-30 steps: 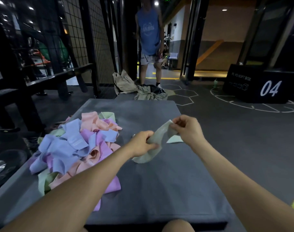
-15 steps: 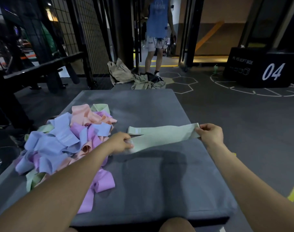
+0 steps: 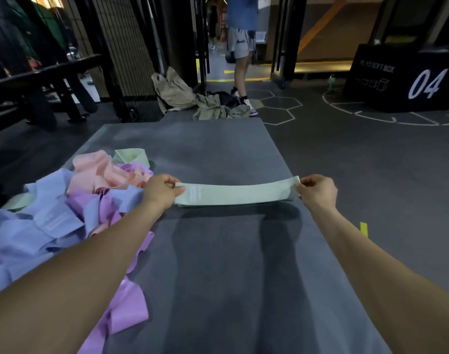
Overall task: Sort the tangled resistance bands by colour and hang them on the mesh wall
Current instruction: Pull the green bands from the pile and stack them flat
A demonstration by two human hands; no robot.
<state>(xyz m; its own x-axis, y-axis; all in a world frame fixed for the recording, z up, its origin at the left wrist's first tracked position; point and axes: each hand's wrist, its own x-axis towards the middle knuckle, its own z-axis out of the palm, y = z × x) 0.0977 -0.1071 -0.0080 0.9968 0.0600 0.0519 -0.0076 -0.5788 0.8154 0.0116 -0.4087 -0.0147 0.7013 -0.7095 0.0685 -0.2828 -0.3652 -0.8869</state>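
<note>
Dim overhead light, soft blur, wide-angle distortion

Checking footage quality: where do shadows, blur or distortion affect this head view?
Head view: the arms cast dark shadows on the mat below the green band; the band is sharp, the pile slightly soft at the left edge; wide-angle bending stretches the forearms; background dim.

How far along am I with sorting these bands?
Early. One green band is free of the tangle, stretched flat between your left hand and right hand above the mat. The pile of blue, pink, purple and green bands remains tangled, and nothing shows hung on the mesh wall.
</note>
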